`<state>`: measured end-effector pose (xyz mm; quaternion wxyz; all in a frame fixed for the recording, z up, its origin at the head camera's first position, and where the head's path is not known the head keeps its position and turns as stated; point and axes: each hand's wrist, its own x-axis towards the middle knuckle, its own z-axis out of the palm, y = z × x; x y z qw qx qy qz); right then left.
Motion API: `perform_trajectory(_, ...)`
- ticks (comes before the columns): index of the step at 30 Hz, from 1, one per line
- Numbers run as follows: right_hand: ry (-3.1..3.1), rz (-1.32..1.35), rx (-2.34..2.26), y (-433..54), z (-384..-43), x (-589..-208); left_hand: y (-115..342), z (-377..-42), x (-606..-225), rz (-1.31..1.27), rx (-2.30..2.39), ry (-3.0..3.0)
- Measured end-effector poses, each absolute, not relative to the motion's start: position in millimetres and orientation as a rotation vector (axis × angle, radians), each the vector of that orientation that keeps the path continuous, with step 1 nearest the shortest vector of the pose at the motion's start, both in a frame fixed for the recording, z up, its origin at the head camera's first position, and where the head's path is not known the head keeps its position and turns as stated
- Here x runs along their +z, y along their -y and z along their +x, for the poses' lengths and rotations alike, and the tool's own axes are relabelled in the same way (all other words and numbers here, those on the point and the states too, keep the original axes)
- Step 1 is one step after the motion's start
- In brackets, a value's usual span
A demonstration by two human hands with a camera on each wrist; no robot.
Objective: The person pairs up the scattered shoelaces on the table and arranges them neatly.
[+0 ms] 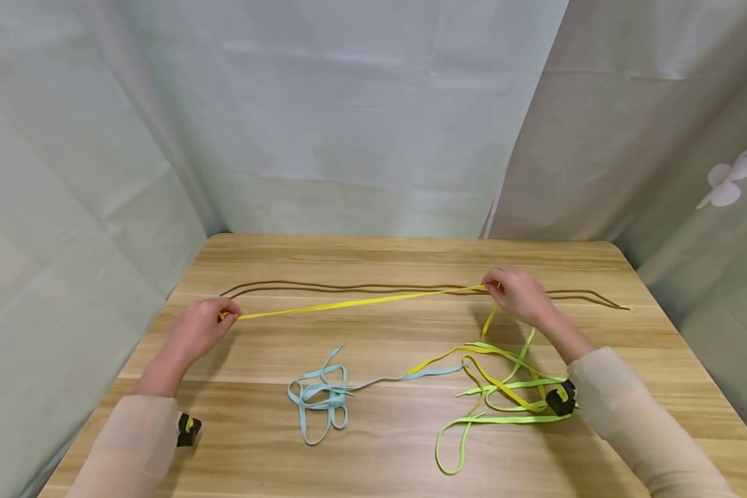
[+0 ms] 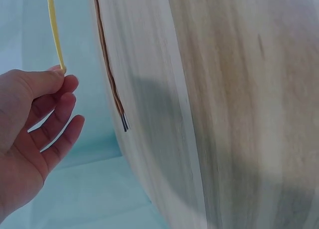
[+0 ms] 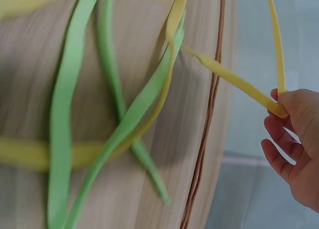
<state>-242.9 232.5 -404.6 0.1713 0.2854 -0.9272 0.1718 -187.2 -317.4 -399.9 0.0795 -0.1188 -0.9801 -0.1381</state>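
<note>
A yellow shoelace (image 1: pixel 348 303) is stretched between both hands above the table, a little slanted, its right side farther back. My left hand (image 1: pixel 202 328) pinches one end between thumb and forefinger, its other fingers loosely bent in the left wrist view. With thumb and forefinger my right hand (image 1: pixel 519 297) pinches the lace farther along, and a short tail (image 3: pixel 239 84) with a narrow tip hangs from that grip. Behind the lace, two brown laces (image 1: pixel 348 286) lie side by side, nearly straight, across the far part of the table.
A light blue lace (image 1: pixel 330 398) lies tangled near the front middle, its end reaching right. Green laces (image 1: pixel 510 420) and more yellow lace (image 1: pixel 438 357) lie loosely crossed below the right forearm. Pale curtains (image 1: pixel 348 124) stand around the wooden table (image 1: pixel 255 456).
</note>
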Motion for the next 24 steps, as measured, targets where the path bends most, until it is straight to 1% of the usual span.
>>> perform_trajectory(12, 2.762, 0.666, 0.475, -284, -239, -410, 316, -194, -399, -0.334, -0.455, 2.945)
perform_trajectory(24, 2.758, 0.594, 0.434, -320, -232, -416, 314, -207, -401, -0.342, -0.438, 2.945)
